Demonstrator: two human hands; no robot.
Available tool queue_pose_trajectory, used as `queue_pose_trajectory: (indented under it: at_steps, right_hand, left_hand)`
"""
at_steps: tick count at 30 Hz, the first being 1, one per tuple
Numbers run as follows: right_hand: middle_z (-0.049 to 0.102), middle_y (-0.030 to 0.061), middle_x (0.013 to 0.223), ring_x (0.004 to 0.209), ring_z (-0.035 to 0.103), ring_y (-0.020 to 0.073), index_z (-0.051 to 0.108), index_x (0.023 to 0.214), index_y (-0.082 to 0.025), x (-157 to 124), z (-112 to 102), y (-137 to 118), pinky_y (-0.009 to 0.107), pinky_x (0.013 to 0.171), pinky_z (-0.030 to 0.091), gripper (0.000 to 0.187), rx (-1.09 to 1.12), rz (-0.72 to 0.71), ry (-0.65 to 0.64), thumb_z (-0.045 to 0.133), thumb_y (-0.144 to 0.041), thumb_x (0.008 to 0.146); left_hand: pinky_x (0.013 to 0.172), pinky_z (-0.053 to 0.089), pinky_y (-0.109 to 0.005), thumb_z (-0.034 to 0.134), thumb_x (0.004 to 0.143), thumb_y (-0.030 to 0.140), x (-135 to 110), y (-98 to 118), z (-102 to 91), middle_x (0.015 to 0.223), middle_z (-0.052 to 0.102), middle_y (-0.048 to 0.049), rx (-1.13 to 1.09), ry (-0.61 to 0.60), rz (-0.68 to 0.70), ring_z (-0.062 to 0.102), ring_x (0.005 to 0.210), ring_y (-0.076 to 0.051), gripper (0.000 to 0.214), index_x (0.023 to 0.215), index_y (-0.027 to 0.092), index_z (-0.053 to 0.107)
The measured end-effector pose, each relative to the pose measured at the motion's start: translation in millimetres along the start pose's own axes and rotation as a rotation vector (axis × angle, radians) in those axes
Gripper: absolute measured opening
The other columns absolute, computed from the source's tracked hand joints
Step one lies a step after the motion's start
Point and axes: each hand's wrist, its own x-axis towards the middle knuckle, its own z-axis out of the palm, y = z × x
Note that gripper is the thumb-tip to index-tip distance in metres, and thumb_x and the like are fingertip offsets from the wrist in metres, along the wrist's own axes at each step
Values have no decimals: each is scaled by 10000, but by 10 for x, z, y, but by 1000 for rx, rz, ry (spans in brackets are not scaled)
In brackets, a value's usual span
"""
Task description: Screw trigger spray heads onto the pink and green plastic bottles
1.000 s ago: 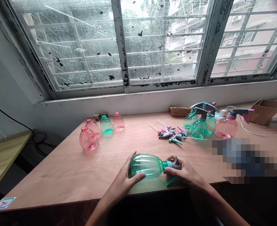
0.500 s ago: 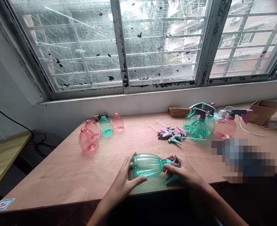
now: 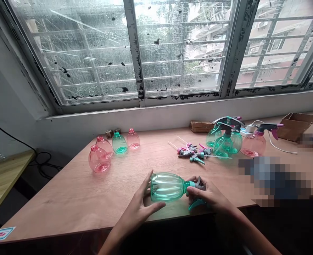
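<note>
A clear green spray bottle (image 3: 168, 187) lies sideways between my hands above the table's front part, its base to the left. My left hand (image 3: 139, 203) cups the base end loosely, with the fingers at the far side and the thumb along the lower edge. My right hand (image 3: 209, 194) is closed around the grey and teal spray head (image 3: 199, 184) at the bottle's neck. A teal trigger (image 3: 196, 204) hangs below its fingers. The right fingertips are partly hidden behind the spray head.
Headless pink bottles (image 3: 99, 163) and a green one (image 3: 119, 143) stand at the back left. Loose spray heads (image 3: 192, 153) lie mid-table. Finished-looking green bottles (image 3: 222, 145) and a pink one (image 3: 253, 144) stand right, near a cardboard box (image 3: 291, 126). A blurred patch (image 3: 275, 179) covers the right side.
The green bottle and both hands stay almost where they were. The bottle looks slightly turned, and my left fingers have shifted a little on its base.
</note>
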Motion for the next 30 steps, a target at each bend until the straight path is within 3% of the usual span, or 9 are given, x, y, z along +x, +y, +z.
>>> queue_pose_trajectory:
  at_steps: [5,7,10,12,18,22,25,30]
  right_hand:
    - [733,18,714,641,694,191,586,1007,-162,12,-4,23,313,638,536,429,-18,5,15,803,-465,796]
    - [730,14,684,633,685,187,589,995,-161,6,2,18,305,634,532,419,-42,4,1,807,-457,795]
    - [727,8,673,632,679,188,595,988,-163,-15,21,-23,304,628,534,418,-59,8,4,806,-466,791]
    - [726,7,674,636,678,193,599,1007,-162,-25,37,-56,311,638,535,431,-59,13,18,797,-480,794]
    - [714,4,653,617,675,195,581,966,-170,-15,51,-74,311,632,526,461,-36,12,34,813,-510,758]
    - [697,-11,663,616,666,187,585,979,-174,-14,43,-52,299,609,528,467,-23,16,36,830,-493,743]
    - [695,-15,663,608,658,177,585,986,-172,-9,32,-41,293,606,526,454,-21,8,31,833,-469,749]
    - [680,-28,656,588,650,176,586,967,-181,18,5,-8,291,584,523,464,-17,9,39,854,-466,718]
  left_hand:
    - [1212,292,-497,777,846,300,-25,-15,10,1640,254,-84,-46,-20,-8,380,1439,-314,1026,1589,328,70]
    - [1212,297,-497,783,842,344,-21,-26,2,1645,235,-105,-69,-3,-20,354,1451,-332,995,1588,285,128]
    - [1180,361,-495,733,890,389,-5,-16,-8,1575,383,-131,-95,-28,-16,419,1411,-340,796,1540,237,301]
    - [1158,397,-488,753,879,369,0,1,-12,1550,422,-121,-76,-30,-4,451,1388,-340,778,1523,254,331]
    - [1232,242,-510,752,879,325,-32,-1,-30,1622,303,-76,-9,-44,-17,345,1459,-305,940,1581,336,126]
    - [1249,157,-522,752,870,395,-26,-32,-45,1646,238,-101,111,-5,-27,202,1511,-338,922,1585,261,185]
    - [1242,221,-479,713,906,381,-5,-32,-35,1622,308,-87,91,-17,-8,282,1488,-310,832,1574,268,231]
    - [1222,272,-481,712,908,310,-9,-40,-5,1605,337,-65,-18,-59,23,422,1417,-283,952,1585,355,44]
